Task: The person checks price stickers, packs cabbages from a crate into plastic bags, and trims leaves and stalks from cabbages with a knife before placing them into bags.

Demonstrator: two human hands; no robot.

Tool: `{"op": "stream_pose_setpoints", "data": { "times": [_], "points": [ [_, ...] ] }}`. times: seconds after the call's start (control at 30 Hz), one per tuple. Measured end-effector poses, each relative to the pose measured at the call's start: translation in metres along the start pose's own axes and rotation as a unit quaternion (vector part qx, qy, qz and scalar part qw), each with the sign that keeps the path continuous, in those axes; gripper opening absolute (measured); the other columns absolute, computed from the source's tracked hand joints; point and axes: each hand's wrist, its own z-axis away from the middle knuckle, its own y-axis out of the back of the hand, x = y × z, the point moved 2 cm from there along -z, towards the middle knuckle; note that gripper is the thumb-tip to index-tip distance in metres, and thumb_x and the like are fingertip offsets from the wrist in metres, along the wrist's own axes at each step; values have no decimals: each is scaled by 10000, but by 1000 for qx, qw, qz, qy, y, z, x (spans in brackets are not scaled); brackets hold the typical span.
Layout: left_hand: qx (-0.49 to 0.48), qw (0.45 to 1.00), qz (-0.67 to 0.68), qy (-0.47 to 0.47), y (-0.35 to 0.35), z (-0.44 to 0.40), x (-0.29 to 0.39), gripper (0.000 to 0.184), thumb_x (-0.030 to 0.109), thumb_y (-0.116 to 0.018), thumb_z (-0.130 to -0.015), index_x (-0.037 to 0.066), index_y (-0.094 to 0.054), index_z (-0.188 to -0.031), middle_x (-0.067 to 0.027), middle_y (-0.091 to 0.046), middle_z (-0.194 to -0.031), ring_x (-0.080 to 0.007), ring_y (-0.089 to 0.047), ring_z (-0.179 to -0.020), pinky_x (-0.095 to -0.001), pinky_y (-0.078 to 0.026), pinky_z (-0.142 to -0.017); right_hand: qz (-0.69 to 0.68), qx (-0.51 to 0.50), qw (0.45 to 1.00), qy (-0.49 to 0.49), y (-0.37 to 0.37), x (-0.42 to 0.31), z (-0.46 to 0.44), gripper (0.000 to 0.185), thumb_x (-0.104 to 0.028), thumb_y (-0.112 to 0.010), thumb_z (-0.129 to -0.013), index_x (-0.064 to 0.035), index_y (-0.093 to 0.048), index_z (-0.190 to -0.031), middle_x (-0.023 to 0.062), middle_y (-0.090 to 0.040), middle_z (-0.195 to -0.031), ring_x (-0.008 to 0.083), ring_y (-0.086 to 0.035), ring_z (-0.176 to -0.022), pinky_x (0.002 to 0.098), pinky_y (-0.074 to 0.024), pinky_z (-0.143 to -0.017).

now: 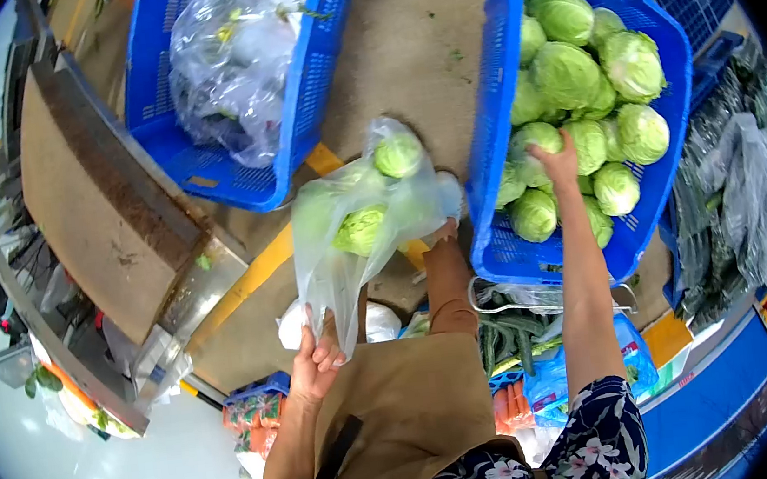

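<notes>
My left hand (317,359) pinches the rim of a clear plastic bag (319,246), which hangs in front of my legs. Inside it are cabbages, one of them a green cabbage (361,230) near the middle and another cabbage (397,156) at the far end. To the right, my right hand (557,161) reaches into a blue crate (480,182) of cabbages. Its fingers curve over a pale green cabbage (537,141) at the pile's left side. Several more cabbages (566,75) lie heaped around it.
Another blue crate (279,183) at the upper left holds crumpled clear plastic. A brown-topped bench (90,205) stands at the left. Cucumbers (506,334) and bagged carrots (257,416) lie near my legs. Plastic-wrapped greens (743,192) are at the far right.
</notes>
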Motion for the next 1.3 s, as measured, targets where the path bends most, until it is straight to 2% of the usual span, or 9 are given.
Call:
{"op": "stream_pose_setpoints", "data": {
  "times": [0.1, 0.23, 0.3, 0.7, 0.83, 0.87, 1.1, 1.2, 1.3],
  "points": [
    [4, 1000, 6, -2, 3, 0, 4, 409, 450, -366, -987, 401, -337, -1392, 79, -298, -587, -60, -252, -476, -265, -364, -663, -329, -8, 934, -137, 17, -20, 36, 900, -186, -830, -643, 5, -353, -1382, 223, -521, -1235, 317, -578, -1062, 439, -502, -869],
    [21, 999, 28, 6, -18, -5, 2, 390, 415, -407, -983, 406, -375, -1371, 81, -292, -566, -57, -261, -467, -241, -340, -616, -567, -58, 805, -166, 29, -12, 90, 846, -251, -749, -716, -26, -317, -1408, 140, -526, -1257, 272, -531, -1135, 421, -439, -970],
    [8, 999, 46, -6, -13, -6, -2, 386, 417, -410, -982, 408, -382, -1367, 81, -286, -565, -57, -265, -469, -238, -340, -613, -553, -63, 829, -56, 37, -28, 116, 828, -289, -726, -714, -33, -334, -1397, 120, -507, -1282, 271, -493, -1178, 420, -402, -1010],
    [-41, 998, 44, 17, 3, -6, 4, 417, 435, -366, -992, 435, -299, -1404, 79, -288, -595, -68, -282, -518, -275, -367, -686, -557, -155, 809, -104, -12, -86, 208, 944, -395, -796, -599, -23, -371, -1356, 116, -498, -1292, 253, -520, -1169, 394, -457, -982],
    [-52, 998, 44, 15, -2, -3, 7, 429, 440, -365, -989, 441, -283, -1411, 78, -286, -603, -75, -286, -525, -287, -369, -694, -563, -231, 779, -150, -67, -116, 229, 1024, -299, -786, -559, -23, -306, -1420, 123, -483, -1312, 249, -491, -1200, 384, -414, -1011],
    [2, 999, 42, 11, -8, -1, 8, 396, 415, -349, -1004, 418, -318, -1398, 84, -276, -572, -60, -256, -482, -258, -350, -622, -564, -254, 769, -161, -83, -118, 235, 1003, -293, -782, -568, -24, -318, -1415, 123, -482, -1313, 248, -487, -1202, 379, -407, -1014],
    [-18, 999, 38, 22, 2, 0, 11, 424, 425, -357, -996, 429, -276, -1413, 71, -260, -598, -69, -267, -510, -269, -352, -658, -475, -368, 785, -151, -165, -135, 280, 947, -225, -805, -580, -42, -365, -1398, 119, -483, -1296, 229, -463, -1205, 345, -368, -1026],
    [-1, 1000, -13, 22, 4, -2, 13, 466, 377, -394, -1002, 392, -240, -1442, 54, -325, -629, -86, -329, -530, -285, -383, -651, -442, -398, 795, -117, -170, -139, 292, 947, -199, -826, -564, -44, -382, -1385, 122, -485, -1282, 228, -465, -1197, 339, -365, -1022],
    [110, 980, -163, -5, -7, -7, 24, 547, 239, -432, -996, 307, -172, -1472, 6, -434, -718, -120, -411, -592, -319, -450, -635, -420, -407, 806, -88, -164, -136, 295, 968, -201, -847, -546, -31, -384, -1379, 120, -487, -1284, 221, -469, -1192, 337, -367, -1019]
  ]
}}
